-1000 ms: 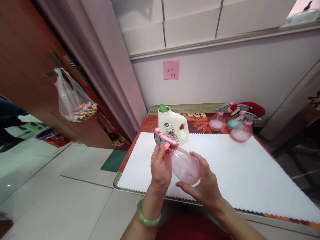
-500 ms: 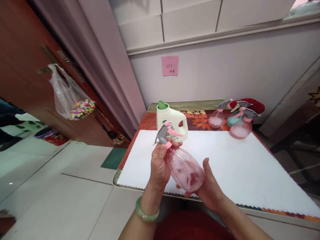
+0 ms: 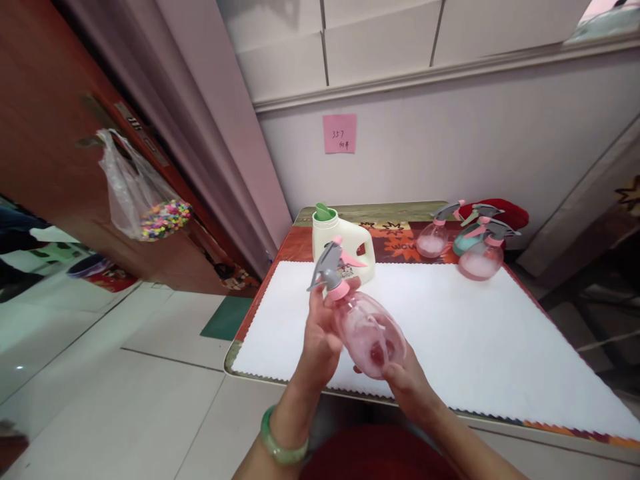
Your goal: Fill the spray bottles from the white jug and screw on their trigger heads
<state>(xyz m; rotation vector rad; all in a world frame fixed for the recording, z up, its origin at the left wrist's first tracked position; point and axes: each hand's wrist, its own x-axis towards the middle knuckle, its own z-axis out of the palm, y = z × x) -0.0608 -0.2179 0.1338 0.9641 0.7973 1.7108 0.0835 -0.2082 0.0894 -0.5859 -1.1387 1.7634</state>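
Observation:
A clear pink spray bottle [image 3: 367, 330] with a grey and pink trigger head is held tilted above the near part of the table, its head toward the upper left. My left hand [image 3: 321, 333] supports it behind the neck; some of its fingers are hidden by the bottle. My right hand [image 3: 407, 383] grips the bottle's base, thumb on the near side. A whitish film or foam shows inside the bottle. Just behind the trigger head stands a cream jug [image 3: 345, 233] with a green piece in its open mouth.
Two more pink spray bottles [image 3: 433, 241] and a teal one [image 3: 466, 241] stand at the back right beside a red object [image 3: 510, 212]. White scalloped paper [image 3: 475, 333] covers much of the table. A plastic bag of colourful bits [image 3: 145, 190] hangs from the door handle at left.
My right hand has closed on the bottle's base, its thumb coming round to the front. The left fingers have shifted behind the neck, and the bottle has turned slightly.

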